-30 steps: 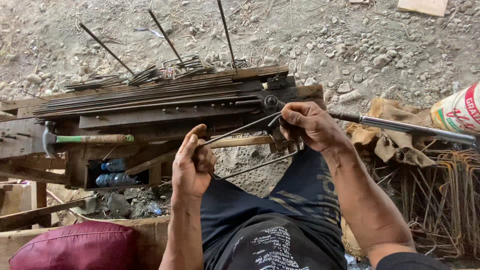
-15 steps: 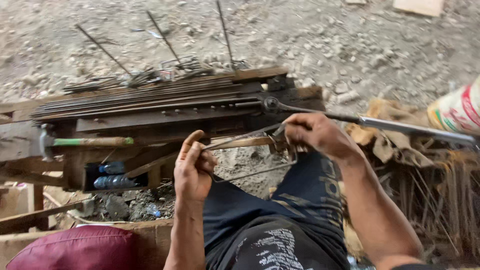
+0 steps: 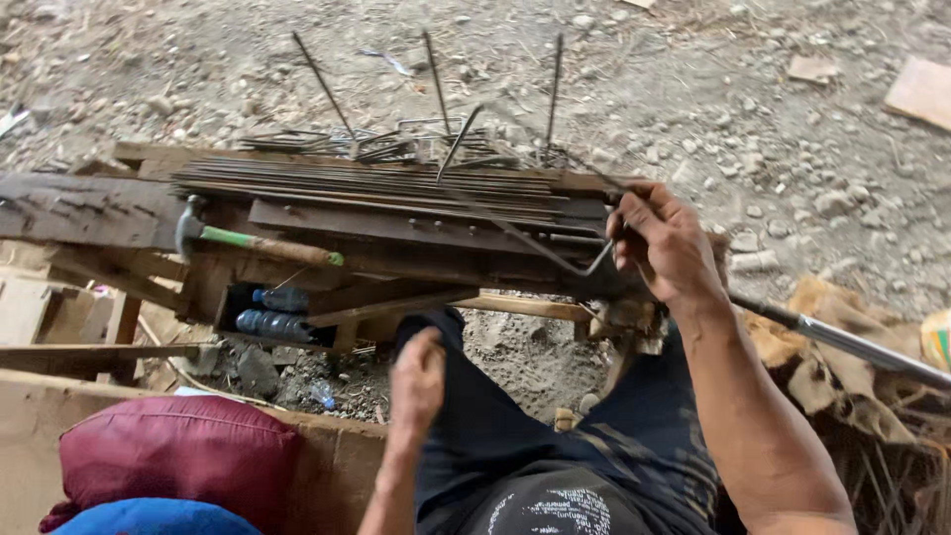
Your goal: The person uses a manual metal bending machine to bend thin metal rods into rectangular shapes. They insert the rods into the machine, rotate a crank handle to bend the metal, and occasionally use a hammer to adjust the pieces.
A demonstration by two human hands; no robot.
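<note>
The right hand gripped a thin, dark, bent steel rod, its far end angled up; the left hand hung loosely curled, holding nothing.

In front of you stands a rough wooden bench on gravel ground. On its top lies a bundle of thin steel rods, a dark metal bar, and a hammer with green handle.

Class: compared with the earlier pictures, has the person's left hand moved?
Yes. The left hand has let go of the bent rod and dropped away from the wooden bench, toward the lap.
</note>
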